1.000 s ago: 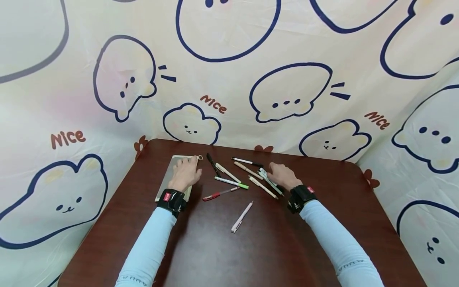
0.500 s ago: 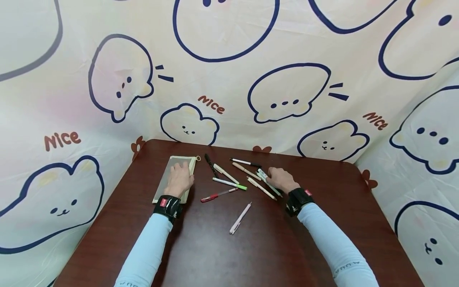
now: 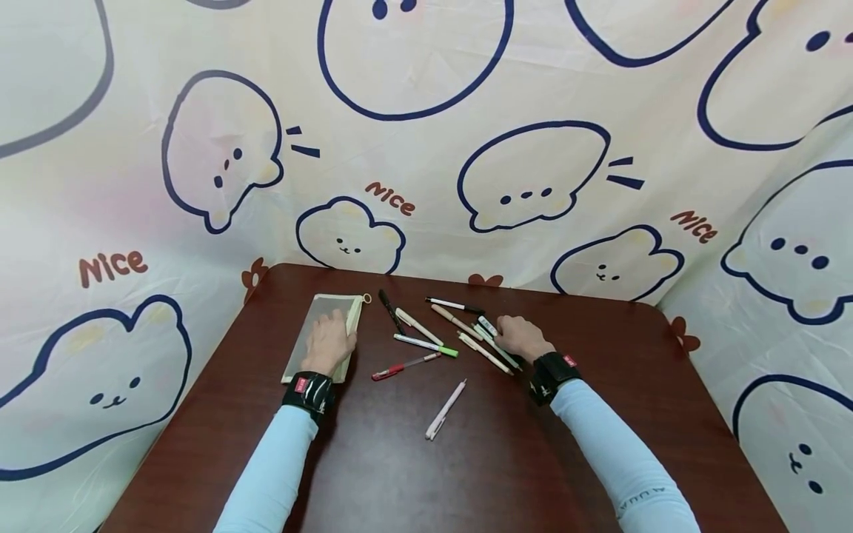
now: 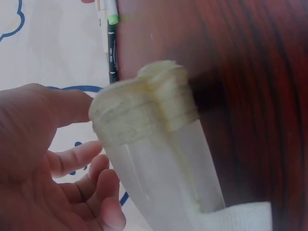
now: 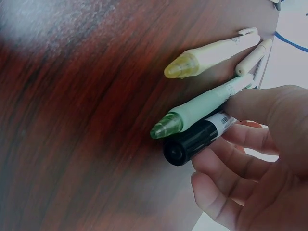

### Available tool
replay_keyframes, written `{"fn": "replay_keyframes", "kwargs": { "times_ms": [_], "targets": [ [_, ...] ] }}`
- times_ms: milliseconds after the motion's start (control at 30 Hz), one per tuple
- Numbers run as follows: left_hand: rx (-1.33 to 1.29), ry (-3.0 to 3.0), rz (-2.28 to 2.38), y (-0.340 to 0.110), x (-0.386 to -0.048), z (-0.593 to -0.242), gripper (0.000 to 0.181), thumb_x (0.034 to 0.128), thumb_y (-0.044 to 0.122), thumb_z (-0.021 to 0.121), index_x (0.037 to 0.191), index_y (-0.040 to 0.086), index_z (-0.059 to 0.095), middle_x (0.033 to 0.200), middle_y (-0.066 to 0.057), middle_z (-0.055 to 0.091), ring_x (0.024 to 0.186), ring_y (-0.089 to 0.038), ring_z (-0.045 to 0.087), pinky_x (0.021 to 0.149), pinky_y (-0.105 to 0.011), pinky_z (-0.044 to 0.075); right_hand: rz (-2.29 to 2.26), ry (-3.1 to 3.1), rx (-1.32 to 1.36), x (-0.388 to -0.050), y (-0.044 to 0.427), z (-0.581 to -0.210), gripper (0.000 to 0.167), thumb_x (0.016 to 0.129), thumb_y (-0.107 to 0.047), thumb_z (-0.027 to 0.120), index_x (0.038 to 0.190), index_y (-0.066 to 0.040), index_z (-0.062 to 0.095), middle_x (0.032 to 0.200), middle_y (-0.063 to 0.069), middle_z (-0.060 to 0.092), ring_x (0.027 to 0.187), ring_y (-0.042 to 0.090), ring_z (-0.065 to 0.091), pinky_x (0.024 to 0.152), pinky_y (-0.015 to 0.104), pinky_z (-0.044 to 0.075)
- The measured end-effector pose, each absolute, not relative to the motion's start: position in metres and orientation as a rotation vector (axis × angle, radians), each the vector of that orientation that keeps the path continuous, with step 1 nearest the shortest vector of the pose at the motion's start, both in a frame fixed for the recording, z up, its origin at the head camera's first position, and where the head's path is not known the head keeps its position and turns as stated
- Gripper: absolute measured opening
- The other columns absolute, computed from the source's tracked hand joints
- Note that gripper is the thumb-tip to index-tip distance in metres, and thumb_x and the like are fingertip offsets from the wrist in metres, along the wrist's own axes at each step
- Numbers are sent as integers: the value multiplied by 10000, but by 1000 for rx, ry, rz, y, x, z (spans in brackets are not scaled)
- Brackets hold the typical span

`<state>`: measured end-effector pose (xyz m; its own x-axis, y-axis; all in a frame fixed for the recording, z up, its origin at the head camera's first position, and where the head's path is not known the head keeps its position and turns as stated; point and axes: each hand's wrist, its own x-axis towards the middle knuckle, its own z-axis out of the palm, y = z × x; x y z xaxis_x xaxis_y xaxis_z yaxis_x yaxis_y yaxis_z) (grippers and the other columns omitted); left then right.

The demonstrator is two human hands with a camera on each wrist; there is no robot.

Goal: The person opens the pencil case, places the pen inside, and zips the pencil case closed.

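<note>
while the left hand (image 3: 329,344) rests on the pouch (image 4: 159,163) near the table's (image 3: 373,459) far left corner, whether pinching it i cannot tell, the right hand (image 3: 523,338) pinches a black-capped marker (image 5: 192,142) toward the far edge. the green pen (image 5: 202,108) lies close alongside, so a loose lift could drag or roll it.

Light blue sleeves (image 3: 266,474), black wristbands (image 3: 309,396) — a matched pair.
Each wristband is chunky and glossy, its small red label (image 3: 301,385) pale-marked — dark lettering (image 3: 641,497) crosses the right sleeve (image 3: 609,440) toward its near end.
</note>
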<state>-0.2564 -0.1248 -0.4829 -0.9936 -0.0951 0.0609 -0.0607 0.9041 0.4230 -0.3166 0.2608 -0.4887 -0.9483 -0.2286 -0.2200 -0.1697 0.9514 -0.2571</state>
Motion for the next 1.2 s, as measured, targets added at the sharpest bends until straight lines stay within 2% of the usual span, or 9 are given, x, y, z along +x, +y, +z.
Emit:
{"fn": "replay_keyframes", "kwargs": {
  "times_ms": [233,367,500,633,967,1200],
  "targets": [
    [151,-3026,-663,-127,-253,-484,404,890,288,647,1132,-7,514,1015,-226,555,991,-401,559,773,-535,487,-338,2851,-308,-319,258,-489,145,941,-167,562,828,-83,525,642,23,409,564,205,460,534,307,319],
    [152,-3034,-656,-128,-253,-484,341,884,221,622,1117,-6,523,998,-227,568,940,-403,593,746,-541,498,-359,2838,-328,-322,259,-490,152,940,-169,556,823,-83,510,648,21,397,564,199,447,539,306,317],
    [159,-3034,-643,-130,-253,-482,226,877,144,547,1048,-3,546,973,-245,626,869,-429,644,705,-552,510,-375,2820,-333,-324,260,-491,157,946,-169,545,831,-73,498,658,29,393,570,204,439,548,312,317],
    [146,-3026,-608,-131,-254,-482,145,877,124,530,961,11,567,935,-244,673,822,-428,664,655,-544,514,-380,2817,-337,-325,260,-490,152,949,-171,545,848,-65,505,665,39,412,578,212,451,556,315,325],
    [124,-3004,-637,-127,-252,-480,118,860,151,544,885,47,593,885,-220,678,795,-410,666,615,-505,492,-369,2811,-346,-331,267,-491,139,936,-171,539,846,-68,512,682,42,427,589,207,454,559,313,327],
    [118,-2993,-683,-124,-248,-482,136,873,166,515,915,50,572,852,-199,662,766,-387,658,591,-465,472,-486,2838,-232,-333,269,-478,149,911,-209,558,914,-60,562,730,66,559,583,187,513,508,297,374]
  ]
}}
